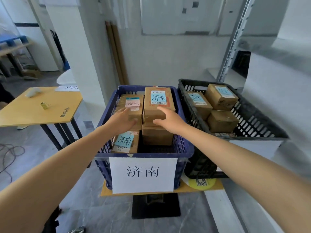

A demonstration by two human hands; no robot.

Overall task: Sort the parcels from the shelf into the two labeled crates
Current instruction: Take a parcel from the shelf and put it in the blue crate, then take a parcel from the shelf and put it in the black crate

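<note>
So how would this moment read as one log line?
left hand open on pink-labelled parcel | right hand open at top parcel | both in blue crate

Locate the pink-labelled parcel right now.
Head view, centre: pink-labelled parcel sits back left in the blue crate, beside the taller blue-labelled parcel, left hand at its near end.

Seven parcels [158, 105], two crates [143, 155]

yellow stand top [185, 189] carries blue crate [151, 155], black crate [259, 125] side by side.
</note>
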